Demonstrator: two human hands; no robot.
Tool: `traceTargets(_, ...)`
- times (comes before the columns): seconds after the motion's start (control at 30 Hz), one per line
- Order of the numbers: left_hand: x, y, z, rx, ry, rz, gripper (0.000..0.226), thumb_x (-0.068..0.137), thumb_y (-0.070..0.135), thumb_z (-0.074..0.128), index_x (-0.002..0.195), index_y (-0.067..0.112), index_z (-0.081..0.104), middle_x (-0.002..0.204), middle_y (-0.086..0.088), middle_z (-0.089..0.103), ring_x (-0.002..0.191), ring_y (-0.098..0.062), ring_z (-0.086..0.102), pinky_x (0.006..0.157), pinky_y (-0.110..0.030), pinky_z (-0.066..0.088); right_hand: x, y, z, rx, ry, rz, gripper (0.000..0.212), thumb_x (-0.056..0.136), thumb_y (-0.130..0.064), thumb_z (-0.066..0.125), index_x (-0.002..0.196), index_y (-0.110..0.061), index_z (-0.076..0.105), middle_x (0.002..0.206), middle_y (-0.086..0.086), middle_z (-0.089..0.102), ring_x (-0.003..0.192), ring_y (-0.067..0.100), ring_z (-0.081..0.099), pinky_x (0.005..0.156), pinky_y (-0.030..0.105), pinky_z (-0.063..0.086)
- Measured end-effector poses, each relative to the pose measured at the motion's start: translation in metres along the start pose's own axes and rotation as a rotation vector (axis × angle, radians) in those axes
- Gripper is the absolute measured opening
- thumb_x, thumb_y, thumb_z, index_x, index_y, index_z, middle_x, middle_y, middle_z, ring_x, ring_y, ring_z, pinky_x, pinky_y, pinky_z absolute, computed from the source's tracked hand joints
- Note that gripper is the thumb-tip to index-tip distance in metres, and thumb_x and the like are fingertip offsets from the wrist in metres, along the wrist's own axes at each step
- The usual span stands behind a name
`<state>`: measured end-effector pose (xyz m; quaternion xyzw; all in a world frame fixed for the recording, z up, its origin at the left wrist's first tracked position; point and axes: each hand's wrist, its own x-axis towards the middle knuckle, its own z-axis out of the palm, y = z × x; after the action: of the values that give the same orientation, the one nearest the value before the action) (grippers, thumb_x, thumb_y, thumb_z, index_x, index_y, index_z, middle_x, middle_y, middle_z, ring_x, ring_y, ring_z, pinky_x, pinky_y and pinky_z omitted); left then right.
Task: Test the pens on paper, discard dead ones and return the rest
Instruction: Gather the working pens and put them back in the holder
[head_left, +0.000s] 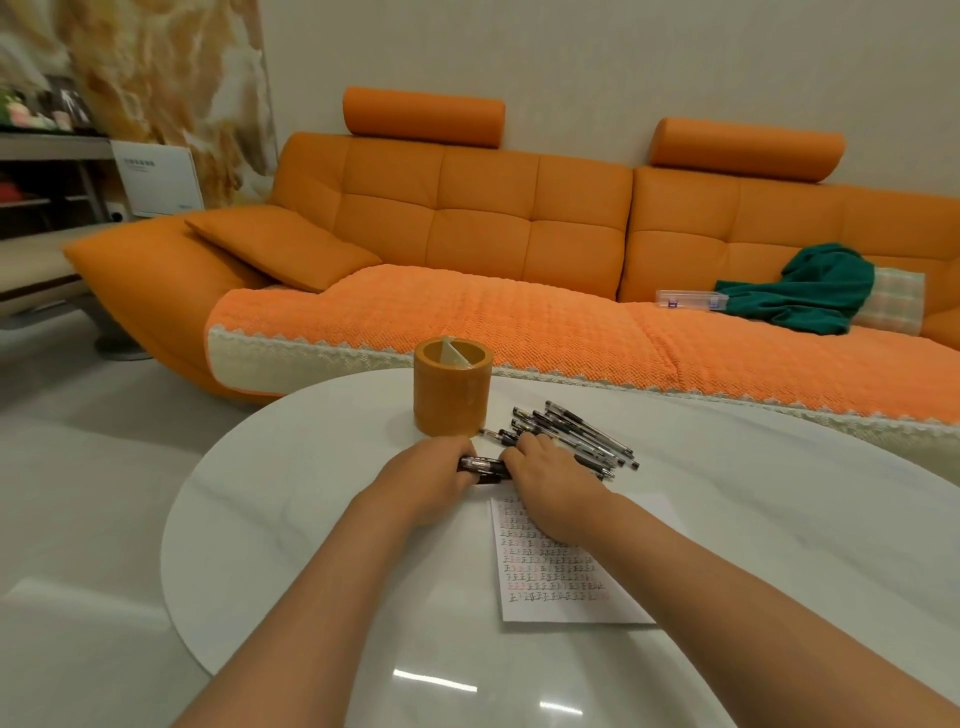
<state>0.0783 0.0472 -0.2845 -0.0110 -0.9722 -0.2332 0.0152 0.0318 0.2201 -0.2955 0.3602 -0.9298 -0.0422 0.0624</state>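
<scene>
A black pen (483, 465) lies level between my two hands just above the paper. My left hand (426, 483) grips its left end and my right hand (550, 488) closes on its right end. Behind my right hand, a pile of several black pens (576, 436) rests on the white table (311, 467). An orange cylindrical pen holder (452, 395) stands upright just beyond my left hand, with a divider inside. A sheet of paper (561, 566) covered in rows of written marks lies under my right wrist.
An orange sofa (467, 218) runs behind the table, with a green cloth (810, 291) and a clear plastic box (691, 300) on its seat. Grey shelves (47, 171) stand at the far left. The table's rounded left edge drops to a pale floor.
</scene>
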Motion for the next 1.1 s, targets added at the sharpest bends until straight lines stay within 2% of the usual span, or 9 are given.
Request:
traceTargets(0.23, -0.001, 0.009, -0.026, -0.615, 0.117, 0.05, 0.028, 0.089, 0.02, 0.073, 0.113, 0.028, 0.06, 0.106, 0.005, 0.066, 0.081, -0.008, 0.067, 0.064, -0.022, 0.053, 0.003, 0.0, -0.018, 0.191, 0.114, 0.014, 0.027, 0.092, -0.002, 0.048, 0.116, -0.015, 0.049, 0.115, 0.005, 0.042, 0.1, 0.02, 0.039, 0.085, 0.033, 0.04)
traceTargets(0.33, 0.0, 0.015, -0.035, -0.705, 0.253, 0.065, 0.014, 0.094, 0.011, 0.066, 0.102, 0.022, 0.069, 0.094, -0.001, 0.069, 0.072, -0.008, 0.065, 0.06, -0.017, 0.051, 0.015, -0.004, -0.029, 0.337, 0.124, 0.049, 0.018, 0.099, -0.007, 0.043, 0.114, -0.017, 0.048, 0.105, 0.001, 0.046, 0.093, 0.02, 0.046, 0.08, 0.035, 0.045)
traceTargets(0.43, 0.003, 0.015, -0.044, -0.763, 0.324, 0.079, 0.019, 0.096, 0.007, 0.061, 0.096, 0.024, 0.07, 0.09, -0.001, 0.069, 0.067, -0.006, 0.063, 0.065, -0.021, 0.05, 0.022, -0.01, -0.044, 0.591, 0.117, 0.014, 0.03, 0.105, -0.016, 0.039, 0.134, -0.021, 0.041, 0.114, 0.003, 0.06, 0.098, 0.021, 0.06, 0.084, 0.043, 0.053)
traceTargets(0.6, 0.013, 0.016, -0.055, -0.829, 0.396, 0.133, 0.021, 0.098, 0.018, 0.062, 0.107, 0.037, 0.061, 0.114, 0.007, 0.064, 0.088, -0.015, 0.065, 0.075, -0.029, 0.054, 0.038, -0.012, -0.054, 0.834, 0.118, 0.016, 0.032, 0.104, -0.018, 0.036, 0.134, -0.027, 0.042, 0.112, -0.005, 0.06, 0.098, 0.013, 0.06, 0.086, 0.04, 0.054)
traceTargets(0.67, 0.019, 0.014, -0.055, -0.822, 0.462, 0.093, 0.021, 0.099, 0.031, 0.06, 0.117, 0.041, 0.056, 0.12, 0.013, 0.059, 0.096, -0.017, 0.063, 0.081, -0.034, 0.055, 0.046, -0.008, -0.059, 0.85, 0.135, 0.071, 0.031, 0.104, -0.017, 0.035, 0.132, -0.025, 0.043, 0.109, -0.003, 0.06, 0.096, 0.016, 0.059, 0.084, 0.041, 0.054)
traceTargets(0.8, 0.036, 0.001, -0.048, -0.499, 0.638, -0.035, 0.036, 0.098, 0.035, 0.059, 0.133, 0.031, 0.052, 0.13, 0.002, 0.046, 0.104, -0.007, 0.052, 0.083, -0.019, 0.042, 0.061, 0.005, -0.074, 1.099, 0.322, 0.196, 0.017, 0.106, -0.013, 0.034, 0.116, -0.018, 0.048, 0.096, 0.008, 0.061, 0.089, 0.028, 0.058, 0.087, 0.047, 0.052)
traceTargets(0.9, 0.053, -0.006, -0.038, -0.309, 0.546, -0.132, 0.059, 0.089, 0.047, 0.068, 0.142, 0.036, 0.044, 0.148, 0.001, 0.029, 0.136, -0.022, 0.031, 0.1, -0.034, 0.039, 0.079, 0.015, -0.085, 1.308, 0.499, 0.268, 0.017, 0.106, -0.007, 0.035, 0.116, -0.016, 0.046, 0.093, 0.009, 0.063, 0.086, 0.024, 0.06, 0.082, 0.039, 0.052)
traceTargets(0.97, 0.062, -0.009, -0.032, -0.302, 0.479, -0.17, 0.075, 0.083, 0.053, 0.073, 0.146, 0.039, 0.035, 0.157, 0.003, 0.02, 0.143, -0.026, 0.023, 0.107, -0.043, 0.038, 0.093, 0.021, -0.09, 1.416, 0.567, 0.3, 0.017, 0.106, -0.005, 0.034, 0.117, -0.016, 0.043, 0.091, 0.008, 0.062, 0.084, 0.023, 0.061, 0.078, 0.039, 0.051)
traceTargets(1.1, 0.077, -0.018, -0.027, -0.382, 0.49, -0.173, 0.083, 0.075, 0.05, 0.081, 0.144, 0.038, 0.035, 0.147, 0.006, 0.038, 0.129, -0.022, 0.043, 0.098, -0.041, 0.048, 0.122, 0.024, -0.091, 1.511, 0.604, 0.345, 0.019, 0.106, -0.003, 0.033, 0.111, -0.02, 0.041, 0.093, 0.01, 0.062, 0.085, 0.023, 0.064, 0.08, 0.038, 0.052)
